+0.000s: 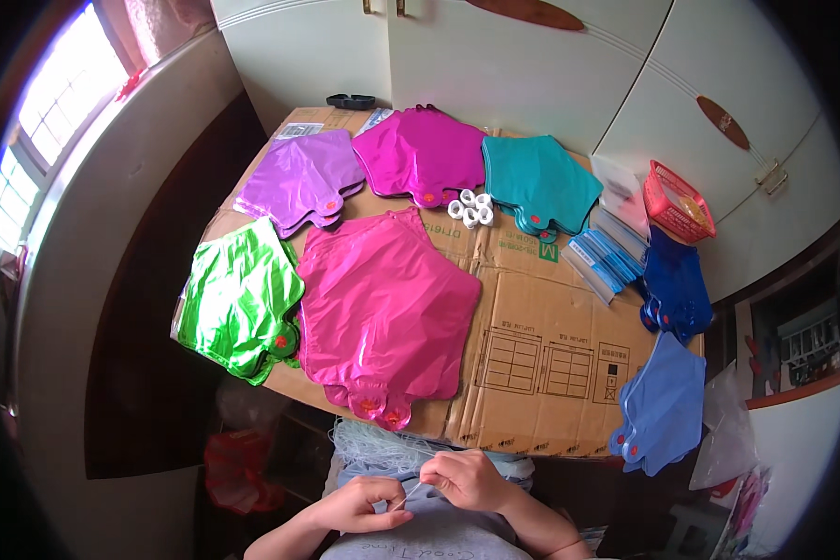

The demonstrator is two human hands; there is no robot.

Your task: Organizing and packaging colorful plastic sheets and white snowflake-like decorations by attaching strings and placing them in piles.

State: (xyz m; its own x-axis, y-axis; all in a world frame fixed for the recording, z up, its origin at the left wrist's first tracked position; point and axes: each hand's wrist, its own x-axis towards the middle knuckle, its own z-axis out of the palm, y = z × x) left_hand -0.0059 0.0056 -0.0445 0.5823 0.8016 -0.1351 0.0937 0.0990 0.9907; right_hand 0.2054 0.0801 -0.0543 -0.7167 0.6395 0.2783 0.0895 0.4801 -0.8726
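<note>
Over my lap, my left hand [362,504] is closed in a pinch on a thin, pale string [414,492]. My right hand [462,479], a little higher and to the right, pinches the same string, which runs between the two hands. A loose bundle of similar pale strings [375,444] lies across my lap just under the table edge. Closest to the hands on the cardboard is a stack of flat pink foil balloons [392,308], its rounded tabs with red dots toward me.
A cardboard sheet [523,289] covers the table. Around it lie green [238,299], lilac [299,177], magenta [420,154], teal [541,182], dark blue [677,280] and light blue foil stacks [665,401]. White rolls [471,209], blue packets [607,259] and a red basket [677,203] sit among them.
</note>
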